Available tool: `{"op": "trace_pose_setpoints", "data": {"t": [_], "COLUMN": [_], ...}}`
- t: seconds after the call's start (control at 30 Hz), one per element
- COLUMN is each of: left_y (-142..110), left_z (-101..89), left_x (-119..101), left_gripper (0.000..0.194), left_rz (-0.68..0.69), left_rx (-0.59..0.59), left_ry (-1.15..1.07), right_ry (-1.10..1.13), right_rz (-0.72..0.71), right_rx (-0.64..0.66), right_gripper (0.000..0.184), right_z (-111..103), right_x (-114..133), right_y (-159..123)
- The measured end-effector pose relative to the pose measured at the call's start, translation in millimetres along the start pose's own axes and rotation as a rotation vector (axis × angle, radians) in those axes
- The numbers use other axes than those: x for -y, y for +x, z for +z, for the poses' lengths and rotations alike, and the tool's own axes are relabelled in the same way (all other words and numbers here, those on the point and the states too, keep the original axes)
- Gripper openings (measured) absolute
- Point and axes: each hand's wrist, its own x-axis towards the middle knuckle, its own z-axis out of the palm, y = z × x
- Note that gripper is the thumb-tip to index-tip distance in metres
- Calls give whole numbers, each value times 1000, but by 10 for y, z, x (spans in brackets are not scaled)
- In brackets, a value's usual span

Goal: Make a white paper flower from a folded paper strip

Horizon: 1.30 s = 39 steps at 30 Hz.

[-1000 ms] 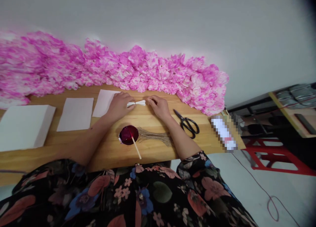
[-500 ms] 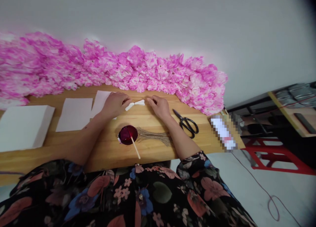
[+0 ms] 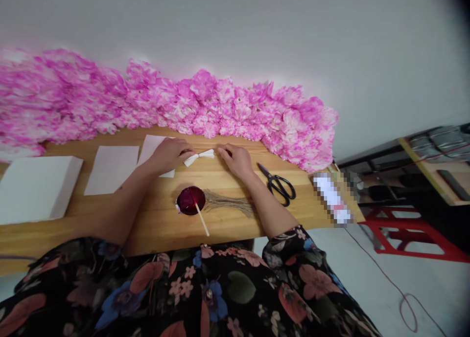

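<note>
A small strip of folded white paper [image 3: 206, 154], cinched at its middle with a thin brown tie, lies between my two hands. My left hand [image 3: 169, 155] is closed, its fingertips pinching by the strip's left part. At the opposite end, the bent fingers of my right hand [image 3: 237, 160] are closed by the strip's right tip; the exact contact is partly hidden. Nearer to me is a bowl of dark red liquid [image 3: 190, 201] with a pale stick [image 3: 202, 220] leaning in it. A bundle of brown twine [image 3: 229, 202] lies beside the bowl, reaching toward my right forearm.
Black-handled scissors [image 3: 279, 184] lie right of my right arm. White sheets [image 3: 112, 168] and a thick paper stack [image 3: 35, 188] are on the left. Pink-and-white paper flowers [image 3: 205, 102] line the table's back. A red stool [image 3: 414, 236] stands at right.
The tied paper strip has shifted slightly left and its left end shows wider. My left hand has moved a little; my right hand is almost unchanged.
</note>
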Motion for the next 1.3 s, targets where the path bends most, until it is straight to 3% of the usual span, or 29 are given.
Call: {"op": "trace_pose_setpoints", "data": {"t": [0.27, 0.43, 0.6, 0.87, 1.13, 1.3], "left_y": [-14, -6, 1, -2, 56, 78], "left_z": [-85, -24, 33, 88, 163, 214], "left_x": [40, -48, -282, -421, -398, -434], "left_gripper": [43, 28, 21, 23, 42, 39], "left_rz": [3, -16, -97, -113, -105, -110], "left_rx": [74, -29, -190, -189, -242, -242], "left_ry": [-52, 27, -33, -68, -451, -676], "right_ry": [-26, 18, 298, 838, 780, 698], "right_rz": [-20, -64, 9, 140, 40, -36], "right_rx": [27, 35, -25, -17, -11, -20], "right_gripper": [36, 37, 47, 36, 29, 30], "right_z": [-6, -16, -29, 57, 60, 62], "right_x": [-5, -1, 5, -7, 129, 204], "right_y": [2, 0, 11, 61, -5, -58]}}
